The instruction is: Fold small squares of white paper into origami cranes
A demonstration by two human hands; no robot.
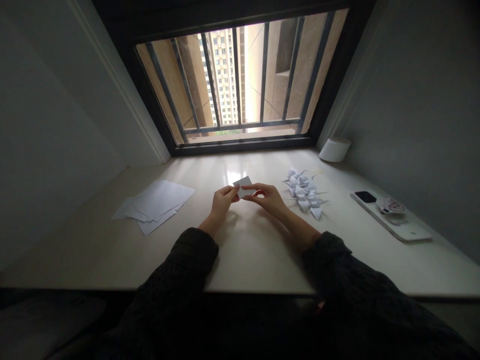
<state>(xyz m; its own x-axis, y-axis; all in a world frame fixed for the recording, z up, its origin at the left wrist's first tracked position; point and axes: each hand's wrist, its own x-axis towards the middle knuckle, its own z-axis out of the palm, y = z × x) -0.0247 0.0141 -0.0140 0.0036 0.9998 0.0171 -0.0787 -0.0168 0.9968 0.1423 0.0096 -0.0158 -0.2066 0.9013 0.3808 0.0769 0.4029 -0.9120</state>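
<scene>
The small folded paper [243,183] is pinched between the left hand [224,200] and right hand [267,196], whose fingertips hide its lower edge. At three o'clock, the heap of folded pieces [304,192] is too small to count. Toward four o'clock, the print on the round thing [390,205] atop the phone [408,231] is unreadable. At six o'clock, the dark sleeves [180,280] run off the bottom edge.

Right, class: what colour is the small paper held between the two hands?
Plain white, with no pattern; the head view shows the paper best.
</scene>
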